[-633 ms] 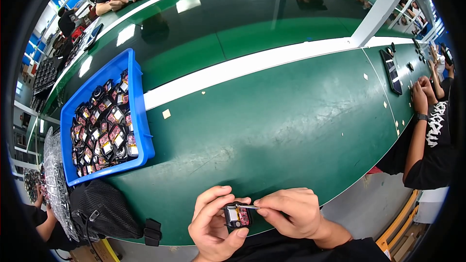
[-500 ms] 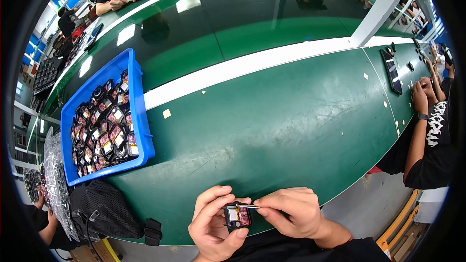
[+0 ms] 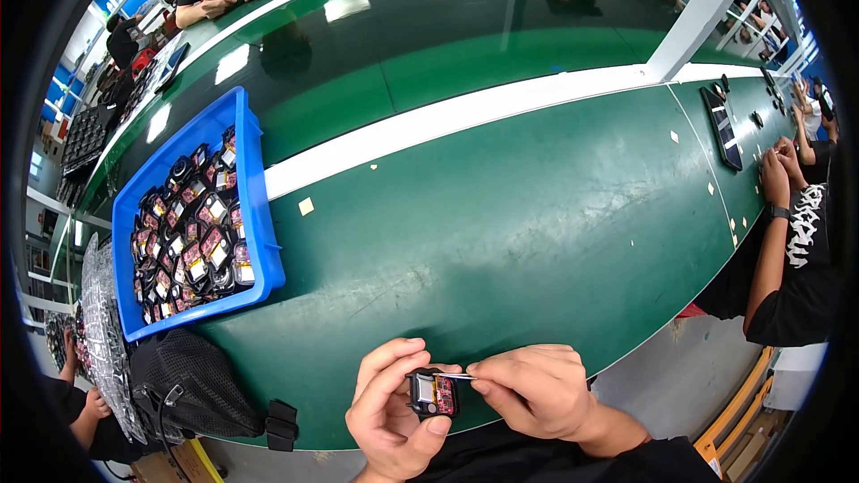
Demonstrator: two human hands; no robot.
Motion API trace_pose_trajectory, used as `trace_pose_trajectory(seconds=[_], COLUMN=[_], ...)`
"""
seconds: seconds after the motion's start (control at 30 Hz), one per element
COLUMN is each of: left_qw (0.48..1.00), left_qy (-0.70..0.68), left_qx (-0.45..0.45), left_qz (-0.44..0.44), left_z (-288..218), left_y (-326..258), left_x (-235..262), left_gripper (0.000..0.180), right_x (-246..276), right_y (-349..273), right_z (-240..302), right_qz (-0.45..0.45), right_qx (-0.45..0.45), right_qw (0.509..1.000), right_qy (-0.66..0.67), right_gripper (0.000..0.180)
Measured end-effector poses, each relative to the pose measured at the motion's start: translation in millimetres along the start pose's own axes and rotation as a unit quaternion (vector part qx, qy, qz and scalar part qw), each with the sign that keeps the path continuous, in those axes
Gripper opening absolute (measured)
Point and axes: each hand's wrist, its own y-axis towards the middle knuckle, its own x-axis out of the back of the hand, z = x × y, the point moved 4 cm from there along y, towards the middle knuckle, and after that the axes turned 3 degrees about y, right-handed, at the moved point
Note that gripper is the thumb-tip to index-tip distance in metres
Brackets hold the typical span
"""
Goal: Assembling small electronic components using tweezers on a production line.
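Near the front edge of the green table, my left hand (image 3: pixel 391 413) grips a small black electronic device (image 3: pixel 435 396) by its sides. Its back is uncovered, showing a red circuit board, a silver-grey rectangular part and a small round silver disc. My right hand (image 3: pixel 534 394) pinches a pair of thin metal tweezers (image 3: pixel 456 376). The tips of the tweezers reach over the upper edge of the device's inside; whether they grip a part there is too small to tell.
A blue bin (image 3: pixel 268 250) full of similar opened devices stands at left on the green table (image 3: pixel 501 241). Beside it lie a black mesh bag (image 3: pixel 192 385) and bubble wrap (image 3: pixel 107 340). Small cream squares (image 3: pixel 307 206) are scattered about. A co-worker's arm (image 3: pixel 771 250) rests at right near a phone (image 3: pixel 721 130).
The device and my left hand have shifted very slightly left and up. The tweezers stay over the device's upper edge, and both hands keep their hold.
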Motion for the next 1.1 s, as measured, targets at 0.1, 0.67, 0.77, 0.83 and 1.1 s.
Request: trace_pose_trajectory(seconds=[0.1, 0.67, 0.77, 0.83, 1.1], left_qw=[0.999, 0.996, 0.998, 0.999, 0.998], left_qy=[-0.025, -0.081, -0.061, -0.037, -0.045], left_qx=[0.017, 0.033, 0.030, 0.029, 0.026], left_qz=[-0.016, -0.020, -0.002, 0.012, -0.036], left_z=[-0.8, -1.7, -2.6, -3.0, 14.5], left_y=[-1.0, 0.1, 1.7, 1.6, -1.9], left_x=[-1.4, -4.0, -3.8, -4.9, 0.0], left_gripper=[0.063, 0.061, 0.061, 0.061, 0.065], right_x=[0.2, -2.2, 0.0, 1.9, -1.6], right_y=[0.1, 1.2, -0.4, -0.1, 2.6], right_z=[1.9, 5.8, 3.6, 2.9, 3.8], right_qz=[0.006, 0.006, -0.007, -0.003, 0.036], right_qx=[0.002, 0.015, 0.012, -0.013, 0.002], right_qw=[1.000, 0.998, 0.999, 1.000, 0.998], right_qy=[-0.007, -0.057, -0.034, -0.007, -0.044], right_gripper=[0.017, 0.018, 0.017, 0.017, 0.019])
